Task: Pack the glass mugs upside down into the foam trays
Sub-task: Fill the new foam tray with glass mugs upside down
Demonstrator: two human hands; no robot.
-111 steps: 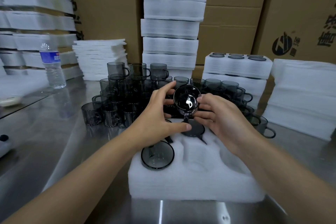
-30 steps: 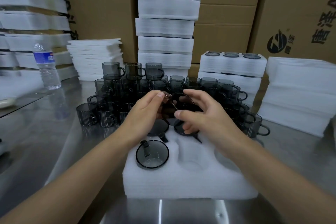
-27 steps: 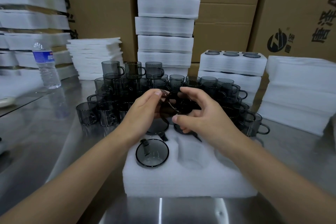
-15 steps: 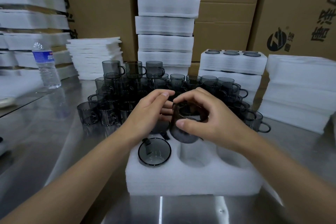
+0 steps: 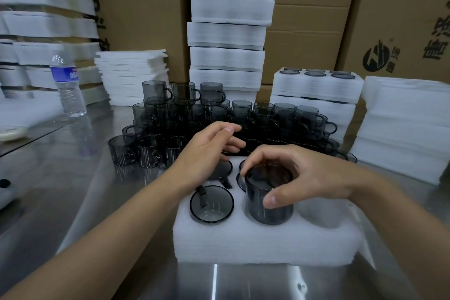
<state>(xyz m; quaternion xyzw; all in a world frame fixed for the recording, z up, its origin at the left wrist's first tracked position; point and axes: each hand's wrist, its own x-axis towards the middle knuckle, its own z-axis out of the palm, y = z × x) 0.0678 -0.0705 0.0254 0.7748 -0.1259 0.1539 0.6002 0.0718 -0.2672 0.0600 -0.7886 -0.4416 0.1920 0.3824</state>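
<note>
A white foam tray (image 5: 263,241) with round pockets lies in front of me on the steel table. My right hand (image 5: 299,175) grips a smoky grey glass mug (image 5: 269,202) from above, base up, partly sunk in the front middle pocket. Another mug (image 5: 211,203) sits upside down in the front left pocket, and two more fill back pockets, partly hidden by my hands. My left hand (image 5: 207,151) hovers over the back left pocket with relaxed fingers and holds nothing. The front right pocket (image 5: 323,212) holds no mug.
Several loose grey mugs (image 5: 219,114) stand stacked behind the tray. A filled tray (image 5: 316,83) tops a stack at the right back. Foam tray stacks (image 5: 229,31) and cardboard boxes line the back. A water bottle (image 5: 67,85) stands at the left.
Both hands turned a mug over above the tray. My left hand let go, and my right hand brought the mug down into the front middle pocket.
</note>
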